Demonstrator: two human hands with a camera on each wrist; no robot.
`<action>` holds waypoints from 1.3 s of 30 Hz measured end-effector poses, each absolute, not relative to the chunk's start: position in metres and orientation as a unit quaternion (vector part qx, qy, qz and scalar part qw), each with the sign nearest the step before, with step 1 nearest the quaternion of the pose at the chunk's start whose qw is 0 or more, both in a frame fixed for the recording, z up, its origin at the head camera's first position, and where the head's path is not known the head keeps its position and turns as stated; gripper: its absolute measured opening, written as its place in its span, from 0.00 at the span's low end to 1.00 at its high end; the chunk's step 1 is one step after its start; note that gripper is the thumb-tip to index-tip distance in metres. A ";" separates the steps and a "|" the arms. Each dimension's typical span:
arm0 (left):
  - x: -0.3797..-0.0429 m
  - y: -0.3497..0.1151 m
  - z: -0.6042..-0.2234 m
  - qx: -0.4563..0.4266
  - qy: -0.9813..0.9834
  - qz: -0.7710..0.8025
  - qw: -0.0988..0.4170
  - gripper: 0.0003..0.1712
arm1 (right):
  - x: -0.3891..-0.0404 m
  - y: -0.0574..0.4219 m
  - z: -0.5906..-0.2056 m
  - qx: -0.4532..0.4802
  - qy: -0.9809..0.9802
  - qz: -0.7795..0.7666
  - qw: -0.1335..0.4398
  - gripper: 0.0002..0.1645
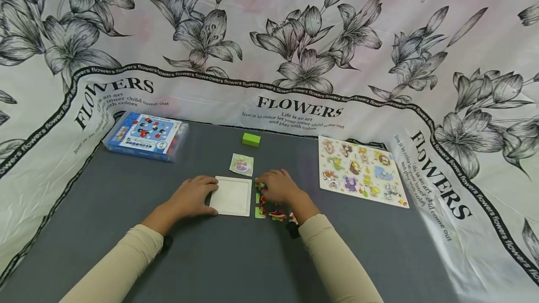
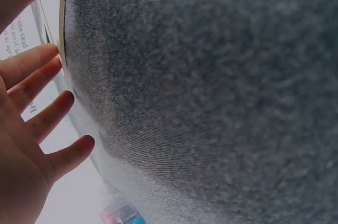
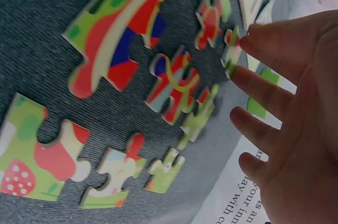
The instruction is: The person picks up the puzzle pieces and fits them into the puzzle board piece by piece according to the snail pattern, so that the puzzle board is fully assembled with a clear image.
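Note:
A square white puzzle tray point(image 1: 231, 196) lies on the grey table, its inside bare. My left hand point(image 1: 194, 197) rests at the tray's left side, fingers spread and fairly straight, with fingertips at the board's rim point(image 2: 62, 34) in the left wrist view. To the right of the tray, my right hand point(image 1: 275, 187) pinches a small jigsaw piece point(image 3: 231, 49) between thumb and index finger; its other fingers are held apart. Several colourful jigsaw pieces point(image 3: 116, 34) lie loose beneath and beside that hand, among them one with a strawberry print point(image 3: 39, 155).
Beyond the tray lie a small picture card point(image 1: 242, 165) and a green block point(image 1: 251, 140). A blue plastic case point(image 1: 145, 135) with a molecule picture sits at the back left. An animal picture board point(image 1: 360, 170) lies at the right. Flower-printed cloth point(image 1: 294, 106) borders the table.

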State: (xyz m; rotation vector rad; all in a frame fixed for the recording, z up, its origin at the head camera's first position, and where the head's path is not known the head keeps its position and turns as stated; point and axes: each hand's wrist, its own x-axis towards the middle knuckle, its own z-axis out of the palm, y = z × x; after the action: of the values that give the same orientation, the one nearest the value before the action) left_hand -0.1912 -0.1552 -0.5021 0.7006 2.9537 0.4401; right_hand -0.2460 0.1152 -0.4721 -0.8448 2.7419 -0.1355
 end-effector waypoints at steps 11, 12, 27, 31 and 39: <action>-0.190 -0.159 -0.505 0.229 0.961 0.150 0.022 0.40 | -0.247 0.109 -0.473 -0.309 0.947 -0.005 0.093 0.20; -0.191 -0.159 -0.505 0.229 0.961 0.151 0.021 0.40 | -0.249 0.109 -0.473 -0.314 0.946 0.003 0.088 0.19; -0.189 -0.161 -0.506 0.230 0.963 0.141 0.023 0.37 | -0.256 0.106 -0.485 -0.352 0.931 0.098 0.013 0.19; -0.188 -0.161 -0.505 0.233 0.962 0.141 0.017 0.37 | -0.255 0.107 -0.486 -0.355 0.931 0.089 0.005 0.19; -0.189 -0.160 -0.505 0.234 0.961 0.146 0.017 0.37 | -0.259 0.106 -0.485 -0.344 0.938 0.033 -0.017 0.14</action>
State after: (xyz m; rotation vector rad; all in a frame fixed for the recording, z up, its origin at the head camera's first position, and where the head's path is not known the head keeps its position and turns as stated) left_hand -0.1888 -0.1601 -0.5046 0.7261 2.9864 0.4546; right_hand -0.2587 0.1056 -0.4853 -1.0930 2.9797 0.1056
